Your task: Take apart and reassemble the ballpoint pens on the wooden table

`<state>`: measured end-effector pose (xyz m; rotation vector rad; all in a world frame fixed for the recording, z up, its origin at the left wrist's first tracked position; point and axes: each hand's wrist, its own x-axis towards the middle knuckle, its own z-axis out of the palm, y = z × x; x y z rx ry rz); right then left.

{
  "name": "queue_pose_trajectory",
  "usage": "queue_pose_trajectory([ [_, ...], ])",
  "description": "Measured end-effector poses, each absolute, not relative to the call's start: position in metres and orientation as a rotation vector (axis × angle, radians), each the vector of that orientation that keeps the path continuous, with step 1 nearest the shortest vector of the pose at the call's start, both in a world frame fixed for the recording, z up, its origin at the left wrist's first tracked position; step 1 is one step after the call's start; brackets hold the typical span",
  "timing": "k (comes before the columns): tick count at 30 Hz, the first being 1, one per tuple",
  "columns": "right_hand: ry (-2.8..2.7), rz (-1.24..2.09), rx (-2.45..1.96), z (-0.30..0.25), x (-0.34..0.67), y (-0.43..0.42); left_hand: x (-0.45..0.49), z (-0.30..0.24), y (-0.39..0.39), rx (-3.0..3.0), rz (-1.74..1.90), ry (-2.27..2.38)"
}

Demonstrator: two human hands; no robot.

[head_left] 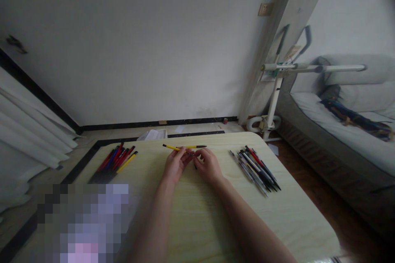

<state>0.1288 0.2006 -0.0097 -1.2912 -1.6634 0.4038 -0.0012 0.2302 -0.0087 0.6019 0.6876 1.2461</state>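
Note:
Both my hands meet over the middle of a pale wooden table (197,222). My left hand (174,165) is closed in a pinch on a yellow pen barrel (171,147) that points left. My right hand (208,165) is closed on a yellow pen part with a dark tip (196,146) that points right. A thin dark piece (195,166) shows between the two hands; I cannot tell which hand holds it. The two yellow pieces lie nearly in line, close together at my fingertips.
A heap of red, blue and yellow pens (116,159) lies at the table's left. A pile of black, grey and red pens (255,167) lies at the right. A blurred patch covers the near left. A grey sofa (348,115) and a white stand (274,98) are beyond the right edge.

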Motion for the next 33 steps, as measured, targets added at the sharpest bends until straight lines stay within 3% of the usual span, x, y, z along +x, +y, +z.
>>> queue_pose_trajectory([
  [33, -1.599, 0.472, -1.398, -0.0166, 0.1286, 0.2049, 0.0016, -0.0088, 0.2301, 0.634, 1.238, 0.698],
])
